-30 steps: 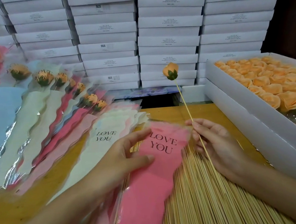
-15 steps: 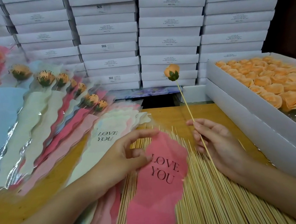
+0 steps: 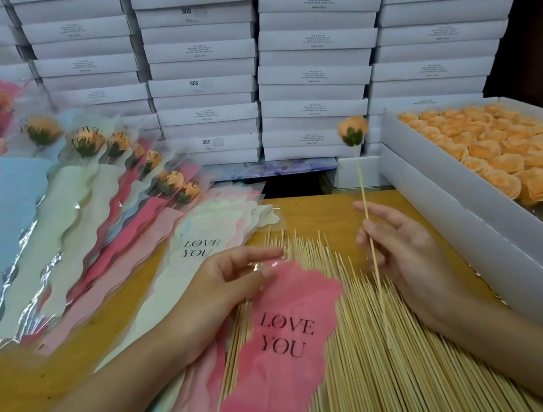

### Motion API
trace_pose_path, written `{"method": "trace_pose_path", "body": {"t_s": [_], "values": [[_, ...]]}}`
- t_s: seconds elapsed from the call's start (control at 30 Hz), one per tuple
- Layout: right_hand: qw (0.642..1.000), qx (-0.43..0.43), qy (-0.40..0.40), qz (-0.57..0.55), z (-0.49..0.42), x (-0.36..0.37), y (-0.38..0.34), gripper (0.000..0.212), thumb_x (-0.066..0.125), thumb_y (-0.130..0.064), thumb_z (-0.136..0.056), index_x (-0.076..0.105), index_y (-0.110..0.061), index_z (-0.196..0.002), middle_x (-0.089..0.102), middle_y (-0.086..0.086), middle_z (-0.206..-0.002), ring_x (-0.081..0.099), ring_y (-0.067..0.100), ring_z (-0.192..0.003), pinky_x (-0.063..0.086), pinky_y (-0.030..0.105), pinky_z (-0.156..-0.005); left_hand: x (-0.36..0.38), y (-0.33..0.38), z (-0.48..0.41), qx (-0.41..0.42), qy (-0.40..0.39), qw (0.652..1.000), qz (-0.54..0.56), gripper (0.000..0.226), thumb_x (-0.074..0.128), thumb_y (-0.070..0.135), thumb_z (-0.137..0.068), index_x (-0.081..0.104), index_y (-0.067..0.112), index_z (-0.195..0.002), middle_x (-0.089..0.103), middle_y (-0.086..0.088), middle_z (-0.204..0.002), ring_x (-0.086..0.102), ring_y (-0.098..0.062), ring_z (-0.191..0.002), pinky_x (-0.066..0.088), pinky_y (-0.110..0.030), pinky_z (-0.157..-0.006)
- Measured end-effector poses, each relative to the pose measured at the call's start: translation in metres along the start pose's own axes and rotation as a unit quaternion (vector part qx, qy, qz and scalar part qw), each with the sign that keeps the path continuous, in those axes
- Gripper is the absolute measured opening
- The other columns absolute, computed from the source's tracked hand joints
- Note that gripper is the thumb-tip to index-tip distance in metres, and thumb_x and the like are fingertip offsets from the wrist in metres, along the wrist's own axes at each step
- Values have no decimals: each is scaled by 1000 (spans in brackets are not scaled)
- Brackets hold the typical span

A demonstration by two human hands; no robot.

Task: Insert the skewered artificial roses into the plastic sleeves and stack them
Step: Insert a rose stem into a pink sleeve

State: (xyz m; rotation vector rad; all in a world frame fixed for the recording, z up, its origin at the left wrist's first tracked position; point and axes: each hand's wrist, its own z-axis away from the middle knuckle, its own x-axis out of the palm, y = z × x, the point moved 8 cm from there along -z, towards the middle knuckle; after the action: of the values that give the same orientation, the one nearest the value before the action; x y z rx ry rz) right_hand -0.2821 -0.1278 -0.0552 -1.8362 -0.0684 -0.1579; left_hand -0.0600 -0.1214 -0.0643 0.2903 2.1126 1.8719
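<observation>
Beside the right hand (image 3: 404,257) gripping the skewered rose (image 3: 353,131), the left hand (image 3: 224,281) is pinching the pink sleeve (image 3: 281,343); next, stem end needs aiming inside.

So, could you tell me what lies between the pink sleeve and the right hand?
In the head view, loose bamboo skewers cover that stretch.

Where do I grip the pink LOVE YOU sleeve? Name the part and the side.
Pinch the pink sleeve at its wavy top edge, coming from the left: that wide end, likely the mouth, points away from the person, and the left hand pinches it there.
</observation>
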Motion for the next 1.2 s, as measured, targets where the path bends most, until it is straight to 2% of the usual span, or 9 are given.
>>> {"method": "trace_pose_path", "body": {"t_s": [0.13, 0.23, 0.33, 0.5, 0.6, 0.77, 0.9, 1.07, 1.2], "values": [[997, -63, 46, 27, -1, -7, -18, 26, 51, -10, -99, 58, -23, -120, 63, -5, -68, 45, 4, -49, 42, 14, -48, -4, -5, -1, -11, 34, 999, 1, 13, 70, 14, -84, 74, 17, -96, 74, -14, -95, 66, -25, -80, 54, -26, -72], [992, -94, 79, 34, -1, -12, -28, 22, 48, -8, -101, 56, -24, -114, 64, -6, -69, 45, 4, -50, 41, 15, -49, -1, -7, -1, -20, 9, 1000, -8, 21, 70, 13, -85, 73, 23, -104, 67, -27, -85, 61, -30, -76, 50, -33, -72], [987, -113, 103, 40, 1, -17, -35, 21, 44, -9, -102, 54, -24, -114, 63, -7, -70, 48, 4, -53, 43, 17, -50, 2, -7, -2, -17, -7, 1000, -16, 26, 68, 9, -88, 71, 25, -109, 61, -14, -68, 55, -26, -66, 48, -27, -61], [981, -127, 134, 51, 1, -22, -41, 23, 40, -7, -103, 51, -22, -117, 65, -11, -70, 52, 2, -59, 43, 16, -52, -3, -4, -2, 9, 29, 999, -29, 16, 66, 6, -89, 72, 17, -100, 66, 2, -68, 49, -20, -62, 43, -19, -56], [982, -122, 134, 59, 0, -23, -39, 25, 38, -4, -103, 51, -21, -117, 66, -12, -72, 57, 1, -63, 44, 16, -54, -8, -1, -2, 26, 57, 998, -26, 10, 70, 10, -86, 72, 16, -93, 57, -25, -72, 47, -25, -68, 40, -33, -66], [986, -102, 120, 52, -2, -20, -32, 27, 37, -3, -102, 51, -25, -104, 69, -10, -74, 62, 4, -65, 47, 16, -54, -7, 0, -3, 33, 60, 998, -17, 13, 71, 6, -82, 70, 9, -95, 59, -11, -66, 52, -17, -57, 43, -21, -54], [991, -81, 99, 45, -3, -16, -27, 25, 37, -4, -103, 53, -22, -102, 71, -9, -74, 64, 4, -64, 51, 17, -54, -6, 2, -4, 45, 50, 997, -28, 10, 72, 8, -81, 69, 2, -89, 67, -9, -73, 60, -18, -64, 50, -19, -59], [996, -50, 75, 3, -4, -11, -20, 23, 35, -10, -105, 55, -19, -100, 71, -3, -74, 65, 8, -63, 53, 20, -55, -5, 3, -4, 51, 50, 996, -44, 3, 69, 6, -85, 68, 4, -83, 60, 0, -63, 52, -14, -52, 43, -16, -47], [998, -19, 49, -19, -2, -5, -14, 22, 35, -13, -106, 56, -16, -99, 72, 0, -73, 65, 10, -62, 54, 21, -56, -3, 5, -3, 61, 49, 996, -50, 6, 68, 8, -86, 68, 1, -85, 60, -2, -64, 51, -6, -53, 41, -13, -48]]}}
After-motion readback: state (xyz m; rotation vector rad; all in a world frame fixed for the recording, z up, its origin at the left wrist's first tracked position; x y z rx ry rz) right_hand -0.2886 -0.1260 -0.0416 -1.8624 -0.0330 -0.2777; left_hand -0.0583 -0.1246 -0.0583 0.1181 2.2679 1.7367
